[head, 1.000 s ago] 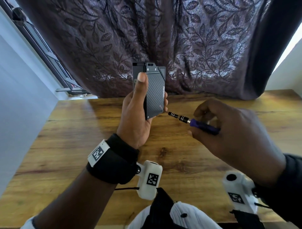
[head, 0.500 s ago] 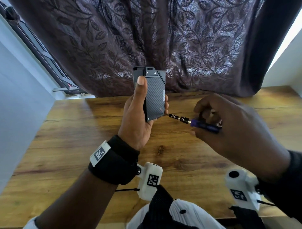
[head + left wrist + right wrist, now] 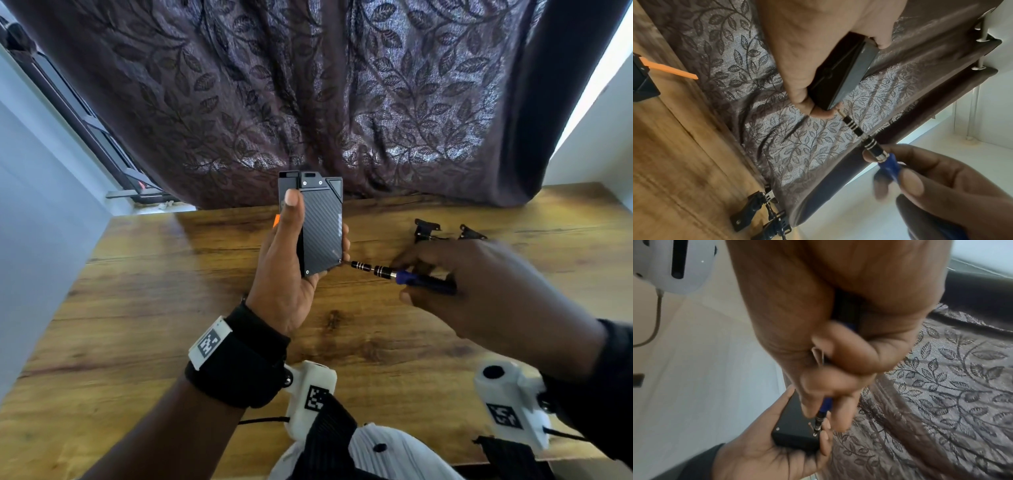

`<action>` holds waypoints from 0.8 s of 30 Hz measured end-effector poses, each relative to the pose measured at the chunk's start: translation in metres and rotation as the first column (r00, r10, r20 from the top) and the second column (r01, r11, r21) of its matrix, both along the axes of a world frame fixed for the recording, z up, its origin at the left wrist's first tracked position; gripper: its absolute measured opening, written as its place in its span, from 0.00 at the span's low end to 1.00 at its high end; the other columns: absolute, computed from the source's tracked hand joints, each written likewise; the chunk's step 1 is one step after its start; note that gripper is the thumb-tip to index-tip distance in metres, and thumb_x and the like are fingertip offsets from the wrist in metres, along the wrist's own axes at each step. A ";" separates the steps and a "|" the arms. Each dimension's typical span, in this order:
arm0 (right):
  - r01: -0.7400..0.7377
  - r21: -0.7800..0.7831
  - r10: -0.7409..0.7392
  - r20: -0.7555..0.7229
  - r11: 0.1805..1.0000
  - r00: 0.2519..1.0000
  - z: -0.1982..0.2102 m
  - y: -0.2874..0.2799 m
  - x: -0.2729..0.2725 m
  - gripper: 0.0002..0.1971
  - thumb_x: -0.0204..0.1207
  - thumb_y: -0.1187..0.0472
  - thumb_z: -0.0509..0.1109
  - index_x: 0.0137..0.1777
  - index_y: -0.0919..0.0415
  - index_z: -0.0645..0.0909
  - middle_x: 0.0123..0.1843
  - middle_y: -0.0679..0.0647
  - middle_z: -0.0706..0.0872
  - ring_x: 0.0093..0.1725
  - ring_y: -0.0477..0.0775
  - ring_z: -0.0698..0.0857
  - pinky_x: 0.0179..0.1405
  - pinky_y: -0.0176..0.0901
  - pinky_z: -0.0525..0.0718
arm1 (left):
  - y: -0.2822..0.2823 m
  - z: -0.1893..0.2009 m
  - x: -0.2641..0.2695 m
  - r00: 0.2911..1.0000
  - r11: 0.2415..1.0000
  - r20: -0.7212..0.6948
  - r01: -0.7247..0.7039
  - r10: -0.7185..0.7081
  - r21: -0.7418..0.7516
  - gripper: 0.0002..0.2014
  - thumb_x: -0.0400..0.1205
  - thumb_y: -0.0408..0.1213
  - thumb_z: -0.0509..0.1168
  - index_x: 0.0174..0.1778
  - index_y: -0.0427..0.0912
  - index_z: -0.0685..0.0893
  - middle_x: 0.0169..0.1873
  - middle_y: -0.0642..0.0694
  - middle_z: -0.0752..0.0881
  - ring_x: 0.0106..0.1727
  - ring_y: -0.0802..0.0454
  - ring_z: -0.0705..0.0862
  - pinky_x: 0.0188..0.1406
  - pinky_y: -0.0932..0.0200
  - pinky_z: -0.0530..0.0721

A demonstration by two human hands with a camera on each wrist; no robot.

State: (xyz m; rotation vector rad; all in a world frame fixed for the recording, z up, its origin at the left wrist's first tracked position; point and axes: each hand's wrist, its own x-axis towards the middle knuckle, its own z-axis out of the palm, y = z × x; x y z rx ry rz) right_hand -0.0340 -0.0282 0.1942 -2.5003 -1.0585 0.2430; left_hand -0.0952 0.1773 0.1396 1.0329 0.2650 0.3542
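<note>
My left hand [image 3: 291,274] holds a flat black box with a carbon-weave cover [image 3: 322,233] upright above the wooden table [image 3: 154,308], thumb laid along its front. In the left wrist view the box [image 3: 840,76] shows edge-on in the palm. My right hand [image 3: 479,284] grips a small screwdriver [image 3: 394,274] with a blue handle and black-and-silver collar. Its tip sits at the screw in the box's lower right corner [image 3: 815,434]. The screwdriver [image 3: 865,139] slants up to that corner. My right hand's fingers are blurred.
Small black clip-like parts [image 3: 426,228] lie on the table beyond my right hand, near the dark leaf-patterned curtain [image 3: 342,102]. A black block with an orange strip [image 3: 670,69] stands at the left in the left wrist view. Walls close both sides.
The screwdriver tip has moved in from just right of the box to its lower right corner screw. My right hand has dropped a little, uncovering the black parts behind it.
</note>
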 end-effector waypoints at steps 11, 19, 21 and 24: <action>0.047 0.435 -0.066 0.028 0.899 0.997 0.007 0.008 -0.011 0.19 0.80 0.52 0.72 0.70 0.35 0.82 0.40 0.22 0.84 0.40 0.24 0.82 0.38 0.17 0.72 | 0.000 0.000 -0.003 0.996 0.993 -0.001 0.089 -0.089 -0.083 0.42 0.82 0.69 0.55 0.78 0.34 0.76 0.57 0.34 0.89 0.53 0.38 0.89 0.52 0.40 0.91; -0.006 0.498 -0.054 0.106 0.867 0.993 0.003 0.022 -0.013 0.23 0.77 0.55 0.72 0.74 0.46 0.83 0.55 0.30 0.84 0.51 0.14 0.77 0.50 0.11 0.69 | -0.001 0.007 -0.007 0.985 0.983 0.024 0.172 -0.171 -0.059 0.44 0.82 0.69 0.54 0.77 0.29 0.76 0.56 0.32 0.89 0.49 0.38 0.89 0.50 0.40 0.91; -0.009 0.497 -0.056 0.116 0.868 0.992 0.002 0.022 -0.012 0.23 0.77 0.55 0.72 0.74 0.47 0.83 0.55 0.29 0.83 0.50 0.13 0.76 0.49 0.11 0.69 | -0.002 0.006 -0.007 0.984 0.982 0.014 0.177 -0.177 -0.061 0.44 0.82 0.68 0.54 0.77 0.30 0.76 0.57 0.31 0.88 0.48 0.38 0.88 0.49 0.40 0.91; -0.011 0.487 -0.054 0.120 0.874 0.991 0.002 0.022 -0.012 0.23 0.77 0.55 0.72 0.74 0.47 0.83 0.55 0.27 0.82 0.51 0.13 0.76 0.49 0.11 0.69 | -0.003 0.005 -0.007 0.983 0.981 0.006 0.182 -0.182 -0.072 0.45 0.79 0.69 0.58 0.78 0.31 0.76 0.57 0.31 0.89 0.46 0.38 0.88 0.47 0.40 0.91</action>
